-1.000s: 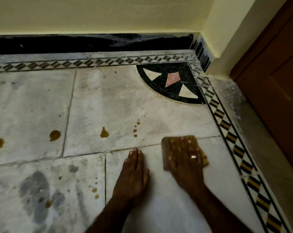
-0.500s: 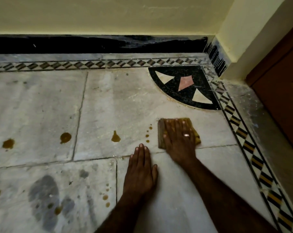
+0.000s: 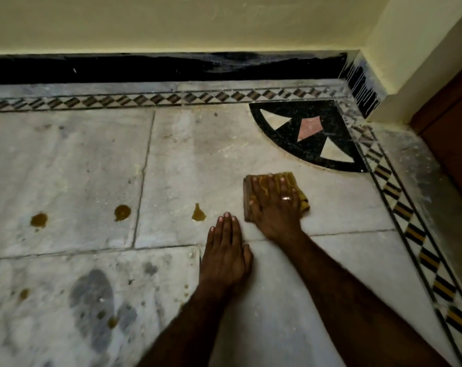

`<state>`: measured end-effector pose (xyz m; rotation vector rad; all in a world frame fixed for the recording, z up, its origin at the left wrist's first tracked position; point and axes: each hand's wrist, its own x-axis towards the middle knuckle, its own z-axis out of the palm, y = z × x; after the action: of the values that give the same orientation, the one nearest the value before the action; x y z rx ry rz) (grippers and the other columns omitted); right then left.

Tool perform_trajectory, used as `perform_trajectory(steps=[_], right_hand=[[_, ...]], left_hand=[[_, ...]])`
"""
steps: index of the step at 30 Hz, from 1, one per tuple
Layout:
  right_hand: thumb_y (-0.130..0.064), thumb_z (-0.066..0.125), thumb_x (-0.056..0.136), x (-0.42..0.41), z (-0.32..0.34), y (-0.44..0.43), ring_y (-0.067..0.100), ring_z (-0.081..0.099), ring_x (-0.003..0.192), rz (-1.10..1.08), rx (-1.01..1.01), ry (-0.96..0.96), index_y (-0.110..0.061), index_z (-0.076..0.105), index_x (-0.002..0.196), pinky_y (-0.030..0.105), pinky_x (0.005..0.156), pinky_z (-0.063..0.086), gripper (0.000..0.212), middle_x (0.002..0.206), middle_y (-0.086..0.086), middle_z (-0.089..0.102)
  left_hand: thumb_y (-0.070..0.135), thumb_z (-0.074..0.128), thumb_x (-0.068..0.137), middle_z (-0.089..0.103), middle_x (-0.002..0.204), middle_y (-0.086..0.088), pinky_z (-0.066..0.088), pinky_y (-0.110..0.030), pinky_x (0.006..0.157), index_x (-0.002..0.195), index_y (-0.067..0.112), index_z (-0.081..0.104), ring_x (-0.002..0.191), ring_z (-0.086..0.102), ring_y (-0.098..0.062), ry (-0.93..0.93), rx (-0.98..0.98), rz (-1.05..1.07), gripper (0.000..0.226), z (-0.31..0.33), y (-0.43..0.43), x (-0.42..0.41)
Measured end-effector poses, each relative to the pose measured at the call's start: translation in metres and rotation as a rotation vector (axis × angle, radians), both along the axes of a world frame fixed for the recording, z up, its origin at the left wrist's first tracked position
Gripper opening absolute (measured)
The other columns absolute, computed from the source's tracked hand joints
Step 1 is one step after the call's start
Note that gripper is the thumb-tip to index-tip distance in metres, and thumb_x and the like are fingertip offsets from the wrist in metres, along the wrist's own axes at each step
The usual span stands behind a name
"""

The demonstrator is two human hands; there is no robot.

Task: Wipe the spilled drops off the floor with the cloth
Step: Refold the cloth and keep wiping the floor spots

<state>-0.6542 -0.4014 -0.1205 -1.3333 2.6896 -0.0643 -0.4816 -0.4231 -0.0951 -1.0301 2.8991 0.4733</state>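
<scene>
The right hand (image 3: 274,207) lies flat on the cloth (image 3: 302,202), fingers straight and a little spread, pressing it onto the marble floor (image 3: 198,154). It grips nothing; the palm just bears down. A ring (image 3: 286,198) glints on one finger. The cloth is a folded yellow-brown pad that peeps out beyond the fingertips and at the hand's right side, with its left edge showing by the thumb.

The left hand (image 3: 225,258) is planted just beside and behind the right hand, palm down on the bare floor. Its fingers are straight and close together, holding nothing and apart from the cloth. Just left of its fingertips sits the nearest drop (image 3: 198,215), amber-brown with a small tail. Further left, past a tile joint, lie a second drop (image 3: 122,212) and a third drop (image 3: 39,220), both rounder. Smaller brown spots (image 3: 112,322) scatter left of the left forearm, around a dark grey patch (image 3: 92,300) in the marble.

Ahead and to the right of the right hand is a black quarter-circle inlay (image 3: 290,112). A chequered border strip (image 3: 409,229) runs past on the right, and a brown door (image 3: 454,133) stands beyond it.
</scene>
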Motion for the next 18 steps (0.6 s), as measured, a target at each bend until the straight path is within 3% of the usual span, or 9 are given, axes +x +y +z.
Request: perform_trajectory(steps=[3, 7, 9, 14, 18], right_hand=[[-0.049, 0.015, 0.102, 0.025, -0.001, 0.005, 0.036, 0.005, 0.157, 0.15, -0.018, 0.005, -0.032, 0.015, 0.162, 0.055, 0.124, 0.006, 0.062, 0.17, 0.009, 0.011], [-0.047, 0.029, 0.103, 0.064, -0.016, 0.071, 0.035, 0.015, 0.156, 0.333, -0.109, 0.064, -0.029, 0.022, 0.161, 0.055, 0.124, 0.017, 0.061, 0.169, 0.009, 0.019], [-0.047, 0.03, 0.103, 0.062, -0.025, 0.102, 0.03, 0.013, 0.157, 0.386, -0.114, 0.083, -0.032, 0.017, 0.162, 0.055, 0.122, 0.019, 0.062, 0.17, 0.005, 0.017], [-0.045, 0.025, 0.104, 0.057, -0.017, 0.065, 0.037, 0.023, 0.154, 0.17, -0.142, 0.073, -0.026, 0.029, 0.159, 0.056, 0.122, 0.02, 0.059, 0.166, 0.011, 0.027], [-0.045, 0.026, 0.103, 0.087, -0.013, 0.035, 0.038, 0.026, 0.152, 0.209, -0.111, 0.046, -0.026, 0.031, 0.159, 0.059, 0.12, 0.024, 0.059, 0.165, 0.012, 0.03]], left_hand=[[0.033, 0.026, 0.094, 0.038, 0.152, -0.027, 0.032, -0.057, 0.114, 0.143, -0.008, 0.043, 0.141, 0.038, -0.041, 0.019, -0.017, 0.041, 0.066, 0.0, 0.001, 0.012], [0.035, 0.035, 0.092, 0.046, 0.147, -0.027, 0.041, -0.057, 0.108, 0.138, -0.008, 0.05, 0.136, 0.045, -0.041, 0.057, -0.086, 0.025, 0.064, -0.002, 0.006, 0.032], [0.035, 0.037, 0.091, 0.044, 0.149, -0.026, 0.037, -0.052, 0.114, 0.14, -0.006, 0.049, 0.138, 0.043, -0.039, 0.064, -0.093, -0.002, 0.065, -0.003, 0.011, 0.046], [0.031, 0.036, 0.091, 0.036, 0.154, -0.024, 0.025, -0.047, 0.116, 0.145, -0.005, 0.041, 0.144, 0.034, -0.039, 0.04, -0.109, 0.042, 0.065, -0.001, 0.013, 0.08], [0.031, 0.033, 0.092, 0.035, 0.154, -0.026, 0.034, -0.056, 0.115, 0.145, -0.006, 0.04, 0.143, 0.034, -0.041, 0.002, -0.083, 0.095, 0.065, -0.007, 0.015, 0.113]])
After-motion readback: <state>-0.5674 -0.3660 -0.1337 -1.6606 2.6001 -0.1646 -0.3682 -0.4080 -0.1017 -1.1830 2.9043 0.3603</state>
